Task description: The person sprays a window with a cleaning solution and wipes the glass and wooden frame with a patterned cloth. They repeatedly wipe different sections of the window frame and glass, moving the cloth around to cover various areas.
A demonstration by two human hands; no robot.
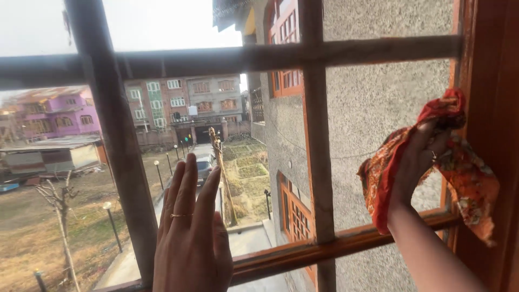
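Up against the window (319, 162), on the right side, I am holding an orange and red patterned cloth (465, 173) bunched in my right hand (419, 159), and I am pressing it into the corner where the pane meets the reddish wooden frame (494, 135). My fingers are curling closed around the cloth, gripping a fold of it near the top while loose ends are hanging down past my wrist toward the lower rail (346, 246). Over on the left, I am laying my left hand (189, 232) flat against the glass, fingers stretched out straight and close together, holding nothing; a thin ring (181, 215) is showing on one finger. Dark wooden bars (116, 140) are crossing the window upright and sideways, splitting it into panes. Far beyond the glass I am looking at a rough grey wall (373, 103) with orange-framed windows, a purple building (59, 111), a car on a lane and bare ground. Judging by where the cloth is sitting, the wiping is going on at the right-hand pane beside the frame; I cannot tell from the glass itself which panes are already clean, since no streaks or smears are showing clearly, so the panes under and left of my flat hand may be waiting for the cloth.
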